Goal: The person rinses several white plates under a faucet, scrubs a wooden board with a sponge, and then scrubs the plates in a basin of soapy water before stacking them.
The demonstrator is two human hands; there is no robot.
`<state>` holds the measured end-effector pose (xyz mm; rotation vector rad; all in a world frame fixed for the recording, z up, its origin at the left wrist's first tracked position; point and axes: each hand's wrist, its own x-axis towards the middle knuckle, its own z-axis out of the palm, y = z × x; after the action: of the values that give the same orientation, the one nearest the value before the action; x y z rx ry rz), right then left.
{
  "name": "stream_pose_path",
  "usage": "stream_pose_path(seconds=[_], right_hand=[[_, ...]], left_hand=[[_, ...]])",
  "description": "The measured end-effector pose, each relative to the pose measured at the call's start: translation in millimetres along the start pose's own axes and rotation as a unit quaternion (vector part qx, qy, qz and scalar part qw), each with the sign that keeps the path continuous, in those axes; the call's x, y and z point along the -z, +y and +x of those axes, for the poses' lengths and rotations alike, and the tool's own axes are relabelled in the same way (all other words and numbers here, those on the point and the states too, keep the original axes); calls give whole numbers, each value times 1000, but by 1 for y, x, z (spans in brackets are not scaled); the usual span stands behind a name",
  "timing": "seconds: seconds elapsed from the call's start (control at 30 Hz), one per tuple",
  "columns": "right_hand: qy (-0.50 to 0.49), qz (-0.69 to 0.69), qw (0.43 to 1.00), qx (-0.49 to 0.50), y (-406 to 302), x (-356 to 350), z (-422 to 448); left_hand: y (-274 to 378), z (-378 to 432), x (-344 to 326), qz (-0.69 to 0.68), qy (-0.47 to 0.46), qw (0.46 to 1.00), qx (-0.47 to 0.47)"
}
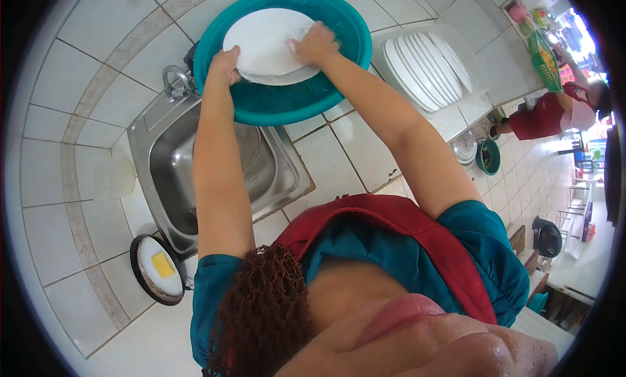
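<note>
My left hand grips the left rim of a white plate, thumb on top. The plate is tilted over a large round teal plastic basin. At the plate's right side, my right hand touches its face. Its fingers are blurred, and whether they hold anything is hidden. Below the top plate a second white rim shows, perhaps another plate. Water lies in the basin, which overlaps the back of a stainless steel sink. Several white plates stand on edge in a clear plastic container on the right.
A metal faucet rises left of the basin. On the tiled counter, a dark round dish holds white foam and a yellow sponge. A translucent container stands by the wall. Far right, a person carries a green basket.
</note>
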<state>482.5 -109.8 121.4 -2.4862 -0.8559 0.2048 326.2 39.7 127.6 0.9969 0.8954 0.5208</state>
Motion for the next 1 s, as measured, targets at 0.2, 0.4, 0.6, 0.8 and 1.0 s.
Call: stream_pose_path(seconds=[0.2,0.4,0.6,0.8,1.0], right_hand=[[-179,-179,918,306,-16,22,-19],[-69,109,992,16,-1,18,18],[-71,222,972,-27,-11,41,15],[8,98,972,214,-54,104,26],[168,44,847,502,-126,138,-2]], left_hand=[[-1,16,25,98,150,984,-7],[-9,47,27,105,191,976,5],[-22,42,35,196,149,969,-4],[3,0,3,193,-30,978,68],[20,-28,-10,-78,-216,969,-89]])
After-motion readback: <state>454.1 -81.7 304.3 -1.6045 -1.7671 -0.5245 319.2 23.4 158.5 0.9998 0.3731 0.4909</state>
